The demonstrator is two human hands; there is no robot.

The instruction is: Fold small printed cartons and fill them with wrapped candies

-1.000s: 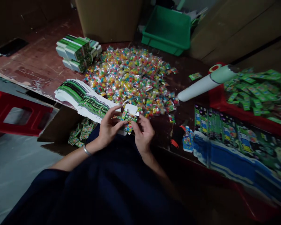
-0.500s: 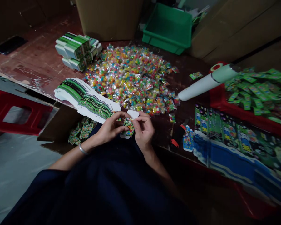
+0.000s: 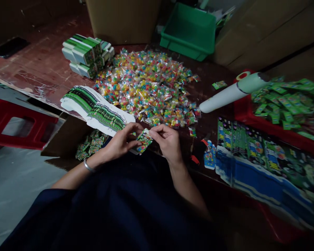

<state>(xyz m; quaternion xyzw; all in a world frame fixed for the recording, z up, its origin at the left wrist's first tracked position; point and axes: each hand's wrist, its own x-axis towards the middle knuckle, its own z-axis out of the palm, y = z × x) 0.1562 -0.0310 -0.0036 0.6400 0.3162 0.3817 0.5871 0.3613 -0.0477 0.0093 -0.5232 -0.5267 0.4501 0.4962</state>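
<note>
A small green printed carton (image 3: pixel 144 140) is held between both my hands at the table's near edge. My left hand (image 3: pixel 120 141) grips its left side, thumb on top. My right hand (image 3: pixel 167 141) pinches its upper right end with the fingertips. Just beyond lies a wide heap of clear packets of coloured candy (image 3: pixel 149 87). A fanned row of flat green-and-white carton blanks (image 3: pixel 94 109) lies to the left of my hands.
Folded green cartons (image 3: pixel 86 55) are stacked at the back left. A green bin (image 3: pixel 188 31) stands at the back. A white tube (image 3: pixel 230 92), a red tray of green packets (image 3: pixel 285 101) and printed sheets (image 3: pixel 261 153) lie right. An open box of finished cartons (image 3: pixel 90 148) and a red stool (image 3: pixel 18 127) are lower left.
The carton's white end flap, which stood open a second ago, is now folded down. My right hand has shifted slightly right and up along the carton.
</note>
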